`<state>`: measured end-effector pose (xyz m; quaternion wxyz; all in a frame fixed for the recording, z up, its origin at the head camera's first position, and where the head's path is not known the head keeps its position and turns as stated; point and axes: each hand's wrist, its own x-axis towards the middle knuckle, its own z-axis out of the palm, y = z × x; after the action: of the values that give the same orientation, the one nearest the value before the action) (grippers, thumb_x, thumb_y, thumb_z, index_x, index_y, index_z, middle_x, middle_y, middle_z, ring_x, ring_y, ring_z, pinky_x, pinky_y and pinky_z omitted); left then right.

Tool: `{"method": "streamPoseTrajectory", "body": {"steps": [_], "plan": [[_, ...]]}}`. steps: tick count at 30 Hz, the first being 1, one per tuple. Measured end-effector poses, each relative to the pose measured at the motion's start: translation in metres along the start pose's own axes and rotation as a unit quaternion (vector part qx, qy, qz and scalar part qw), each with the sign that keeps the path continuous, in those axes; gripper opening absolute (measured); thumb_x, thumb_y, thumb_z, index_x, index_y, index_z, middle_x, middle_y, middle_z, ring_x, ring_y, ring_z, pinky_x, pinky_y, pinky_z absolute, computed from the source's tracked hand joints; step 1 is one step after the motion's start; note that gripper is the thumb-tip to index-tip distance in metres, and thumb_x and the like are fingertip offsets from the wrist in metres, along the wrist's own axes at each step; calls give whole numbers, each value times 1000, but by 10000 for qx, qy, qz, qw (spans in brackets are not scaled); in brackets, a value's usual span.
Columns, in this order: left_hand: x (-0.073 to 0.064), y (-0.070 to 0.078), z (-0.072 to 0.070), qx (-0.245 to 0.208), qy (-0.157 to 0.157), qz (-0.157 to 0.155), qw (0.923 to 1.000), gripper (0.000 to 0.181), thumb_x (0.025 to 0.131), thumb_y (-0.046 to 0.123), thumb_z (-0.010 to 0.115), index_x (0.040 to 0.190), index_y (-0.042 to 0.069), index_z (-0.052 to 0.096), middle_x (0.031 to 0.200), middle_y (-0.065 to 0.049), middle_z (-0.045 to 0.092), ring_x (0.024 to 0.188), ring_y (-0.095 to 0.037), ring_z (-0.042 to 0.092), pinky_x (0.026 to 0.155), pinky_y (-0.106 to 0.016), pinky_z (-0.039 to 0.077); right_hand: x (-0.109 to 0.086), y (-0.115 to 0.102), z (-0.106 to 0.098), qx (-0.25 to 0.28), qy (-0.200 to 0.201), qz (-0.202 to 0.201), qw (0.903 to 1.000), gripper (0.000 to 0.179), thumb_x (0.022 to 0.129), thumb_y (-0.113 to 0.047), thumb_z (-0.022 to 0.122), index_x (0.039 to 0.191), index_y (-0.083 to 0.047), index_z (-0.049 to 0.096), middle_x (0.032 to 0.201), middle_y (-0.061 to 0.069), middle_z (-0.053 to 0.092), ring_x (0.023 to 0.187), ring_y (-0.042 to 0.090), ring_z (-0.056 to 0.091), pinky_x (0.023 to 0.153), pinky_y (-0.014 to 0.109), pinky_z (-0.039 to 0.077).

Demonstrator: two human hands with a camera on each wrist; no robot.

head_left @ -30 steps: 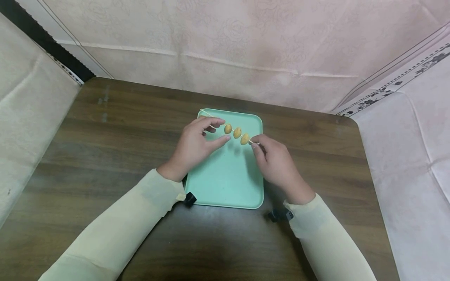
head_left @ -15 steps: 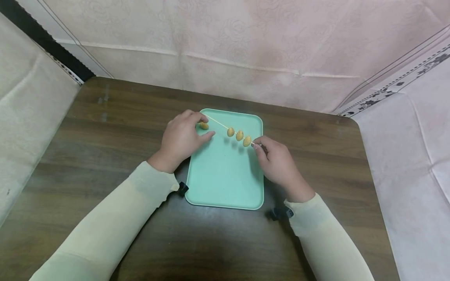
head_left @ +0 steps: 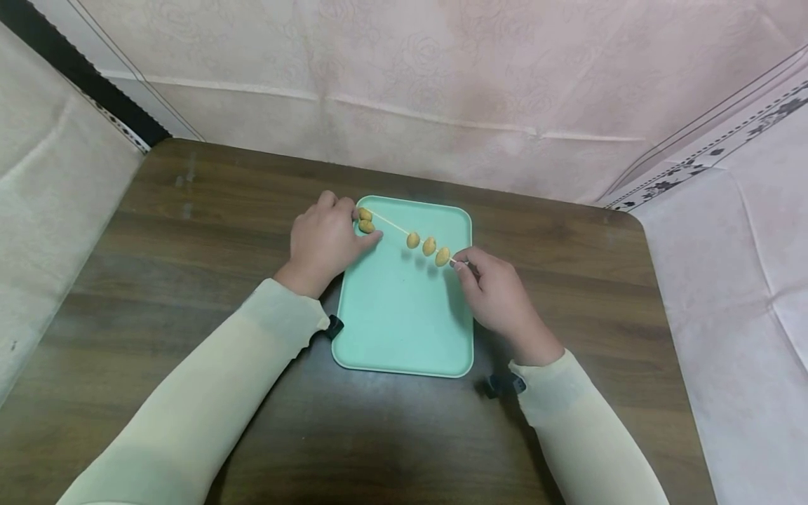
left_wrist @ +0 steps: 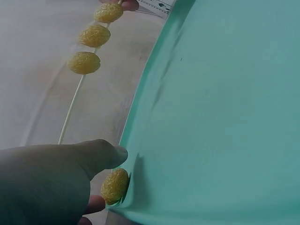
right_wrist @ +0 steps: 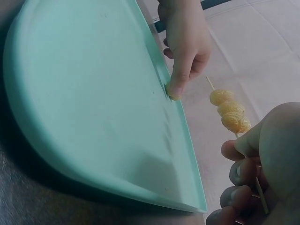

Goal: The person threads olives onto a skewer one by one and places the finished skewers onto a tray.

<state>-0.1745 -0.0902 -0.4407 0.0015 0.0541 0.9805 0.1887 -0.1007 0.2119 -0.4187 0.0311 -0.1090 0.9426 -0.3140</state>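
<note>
In the head view my right hand [head_left: 499,294] pinches the end of a thin wooden skewer [head_left: 388,223] that slants over a mint-green tray [head_left: 404,315]. Three wrinkled, golden, oval pieces of food [head_left: 429,245] are threaded near that hand; the skewer's other length is bare. My left hand [head_left: 323,242] reaches over the tray's far left corner, thumb and fingers spread apart around two loose golden pieces [head_left: 366,226]. In the left wrist view one loose piece [left_wrist: 115,186] sits between thumb and fingertips. The right wrist view shows my curled fingers [right_wrist: 241,171] around the skewer's lower end.
The tray lies on a dark wooden table [head_left: 221,280]. A pale patterned cloth [head_left: 442,84] hangs behind the table's far edge, with more cloth at the left and right. Black wrist devices [head_left: 334,326] show at both cuffs.
My left hand has moved left from the skewer to the tray's far left corner, where two loose pieces now show. The right hand stays nearly in place, holding the skewer.
</note>
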Motion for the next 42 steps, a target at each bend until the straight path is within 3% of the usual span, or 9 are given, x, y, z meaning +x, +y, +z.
{"method": "streamPoseTrajectory", "body": {"steps": [5, 16, 20, 24, 26, 29, 36, 42], "plan": [[3, 3, -1, 43, -120, -38, 9999, 58, 99, 63, 78, 125, 12, 74, 124, -11, 61, 95, -31, 68, 77, -50, 60, 0, 0, 1, -1, -28, 18, 10000, 23, 117, -26, 61, 127, -12, 75, 88, 6, 68, 81, 26, 60, 69, 39, 53], [5, 7, 0, -215, -422, -233, 9986, 27, 102, 42, 71, 117, 20, 72, 126, -6, 57, 86, -26, 65, 68, -45, 57, 0, 0, 1, -57, -27, -67, 10000, 23, 117, -27, 61, 126, -12, 75, 87, 5, 67, 80, 26, 61, 68, 39, 53], [3, 7, -3, -607, -482, -283, 9966, 28, 101, 39, 73, 122, 22, 73, 127, -4, 58, 92, -25, 66, 74, -45, 57, 0, 0, 1, -43, -24, -80, 10000, 22, 117, -26, 61, 125, -11, 76, 89, 6, 69, 81, 25, 61, 68, 39, 53], [-1, 6, -7, -1450, -515, -272, 9877, 31, 101, 33, 75, 127, 18, 70, 129, -5, 63, 108, -27, 65, 89, -46, 58, -1, 1, 1, -42, -19, -84, 10000, 22, 117, -27, 61, 124, -12, 76, 88, 5, 68, 80, 25, 60, 68, 39, 53], [-3, 5, -9, -1997, -525, -312, 9780, 31, 101, 28, 76, 128, 17, 68, 131, -6, 66, 114, -27, 66, 94, -46, 59, -1, 2, 1, -39, -11, -110, 9999, 22, 117, -26, 61, 124, -12, 76, 88, 5, 68, 79, 25, 60, 68, 39, 53], [-3, 5, -12, -2876, -568, -423, 9551, 31, 103, 20, 76, 131, 16, 65, 132, -6, 69, 117, -26, 70, 95, -45, 62, -1, 2, 1, -26, 12, -159, 9999, 21, 117, -25, 61, 124, -11, 76, 87, 5, 68, 79, 25, 60, 67, 39, 53], [-3, 1, -12, -4483, -494, -772, 8892, 35, 103, 11, 81, 133, 15, 63, 130, -7, 72, 112, -23, 73, 92, -32, 65, -2, 3, 2, -8, 18, -145, 9999, 21, 117, -26, 61, 124, -12, 76, 89, 5, 69, 80, 24, 61, 68, 39, 54], [-4, -2, -7, -5454, -289, -778, 8340, 33, 105, 9, 79, 136, 14, 68, 130, -7, 72, 116, -21, 78, 98, -28, 65, -3, 3, 1, 1, -25, -33, 10000, 22, 117, -27, 61, 126, -13, 75, 90, 5, 69, 81, 26, 61, 68, 39, 54]]}}
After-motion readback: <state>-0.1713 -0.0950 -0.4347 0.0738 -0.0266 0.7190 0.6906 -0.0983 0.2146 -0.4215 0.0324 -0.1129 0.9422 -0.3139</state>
